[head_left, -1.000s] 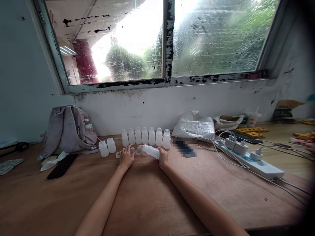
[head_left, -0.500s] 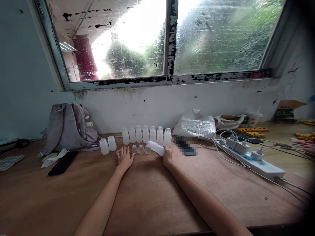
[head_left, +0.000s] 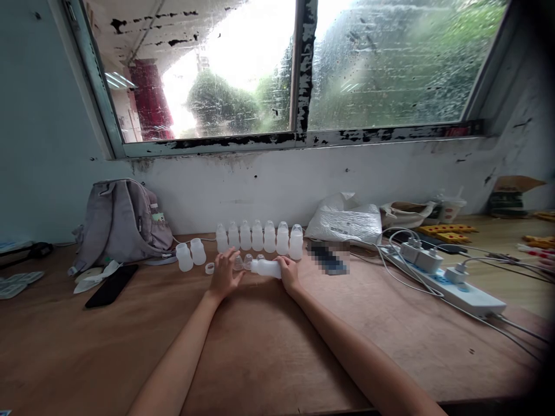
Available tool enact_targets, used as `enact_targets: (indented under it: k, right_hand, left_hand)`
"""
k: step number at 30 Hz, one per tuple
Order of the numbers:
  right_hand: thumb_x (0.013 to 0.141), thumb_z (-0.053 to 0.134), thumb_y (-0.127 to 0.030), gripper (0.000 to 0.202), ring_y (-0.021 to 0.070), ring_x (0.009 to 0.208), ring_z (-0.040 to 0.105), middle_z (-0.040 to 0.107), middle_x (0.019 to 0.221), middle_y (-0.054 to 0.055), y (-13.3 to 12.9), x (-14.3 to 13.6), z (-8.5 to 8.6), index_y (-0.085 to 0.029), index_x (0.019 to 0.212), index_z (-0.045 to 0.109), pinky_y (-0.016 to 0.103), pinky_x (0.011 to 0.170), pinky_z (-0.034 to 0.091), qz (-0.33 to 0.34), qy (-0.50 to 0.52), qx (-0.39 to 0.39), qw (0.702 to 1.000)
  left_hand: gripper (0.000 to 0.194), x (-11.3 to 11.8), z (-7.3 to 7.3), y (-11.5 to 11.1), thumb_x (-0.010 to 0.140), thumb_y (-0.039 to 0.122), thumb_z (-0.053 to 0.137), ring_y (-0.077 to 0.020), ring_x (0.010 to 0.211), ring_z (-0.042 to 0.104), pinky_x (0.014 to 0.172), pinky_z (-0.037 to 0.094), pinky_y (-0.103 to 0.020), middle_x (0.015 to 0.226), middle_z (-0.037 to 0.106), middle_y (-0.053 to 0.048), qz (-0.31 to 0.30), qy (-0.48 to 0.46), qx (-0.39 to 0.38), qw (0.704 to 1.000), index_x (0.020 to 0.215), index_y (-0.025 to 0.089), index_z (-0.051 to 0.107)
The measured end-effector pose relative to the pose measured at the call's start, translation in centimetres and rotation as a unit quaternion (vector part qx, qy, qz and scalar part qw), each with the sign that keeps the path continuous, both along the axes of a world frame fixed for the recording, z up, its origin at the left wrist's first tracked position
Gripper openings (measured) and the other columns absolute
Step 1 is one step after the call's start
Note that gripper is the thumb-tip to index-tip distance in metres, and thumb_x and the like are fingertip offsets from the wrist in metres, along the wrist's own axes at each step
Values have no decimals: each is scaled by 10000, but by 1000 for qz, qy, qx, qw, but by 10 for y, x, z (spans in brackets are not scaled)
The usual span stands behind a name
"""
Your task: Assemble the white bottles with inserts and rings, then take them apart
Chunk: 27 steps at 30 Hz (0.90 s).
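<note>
The held bottle (head_left: 266,268) looks frosted plastic, the tabletop (head_left: 260,346) smooth wood, the backpack (head_left: 115,222) matt cloth.

The right hand (head_left: 288,274) grips a frosted white plastic bottle (head_left: 267,268) lying sideways, its neck toward the left hand (head_left: 224,276), whose parted fingers are beside small clear domed caps (head_left: 248,262). Behind stand seven capped, frosted white bottles (head_left: 269,238).

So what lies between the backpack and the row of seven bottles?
The head view shows two shorter bottles, a white cable behind and a ring beside them.
</note>
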State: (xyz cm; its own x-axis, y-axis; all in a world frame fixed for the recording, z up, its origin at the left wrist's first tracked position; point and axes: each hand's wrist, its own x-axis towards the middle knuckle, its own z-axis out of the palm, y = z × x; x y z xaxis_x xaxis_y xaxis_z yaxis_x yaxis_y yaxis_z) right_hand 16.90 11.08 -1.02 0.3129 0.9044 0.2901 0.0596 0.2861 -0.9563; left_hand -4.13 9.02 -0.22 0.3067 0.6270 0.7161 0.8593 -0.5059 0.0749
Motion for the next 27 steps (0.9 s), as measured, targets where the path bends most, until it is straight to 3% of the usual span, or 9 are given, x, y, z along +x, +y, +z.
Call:
enact_targets:
  k: [2,4,9,16,21,27]
  right_hand:
    - [622,475,-333,250,146,546,475,570,532,15,-4,-5,2,-146,546,622,218,477,340,10,-26,13,1000]
    - [626,467,-327,253,145,552,470,561,515,10,-7,-8,3,-151,526,619,216,494,336,13,-44,20,999]
    - [621,430,-315,288,138,497,433,516,450,13,-8,-10,2,-138,460,592,219,461,298,14,-66,8,998]
    - [605,419,-328,300,135,481,418,496,432,18,-7,-9,2,-128,448,577,223,448,283,14,-73,-7,997]
    - [606,405,-334,312,135,476,422,497,427,21,-5,-9,0,-125,446,571,225,442,289,16,-71,-7,997]
    - [631,402,-324,314,133,470,426,505,434,20,-8,-9,2,-130,444,562,224,444,294,23,-79,12,997]
  left_hand:
    - [476,5,2,-3,779,396,472,-239,1138,398,976,256,-393,1197,471,-124,-82,37,-19,996,1187,170,379]
    - [405,9,2,-5,792,392,455,-225,1019,492,894,354,-349,1065,550,-112,-120,44,-55,990,1128,166,423]
    - [376,12,0,-8,784,407,446,-224,830,558,726,433,-317,906,581,-114,-125,62,-106,984,1046,137,452]
    - [354,14,4,-13,778,374,443,-240,845,550,726,428,-329,892,582,-125,-132,66,-115,982,1038,134,458]
    - [339,15,4,-13,763,392,467,-211,722,550,644,424,-297,782,581,-93,-146,58,-89,984,985,135,480]
    - [291,15,2,-14,743,402,503,-164,609,514,574,384,-251,671,558,-42,-173,-32,-120,977,885,150,538]
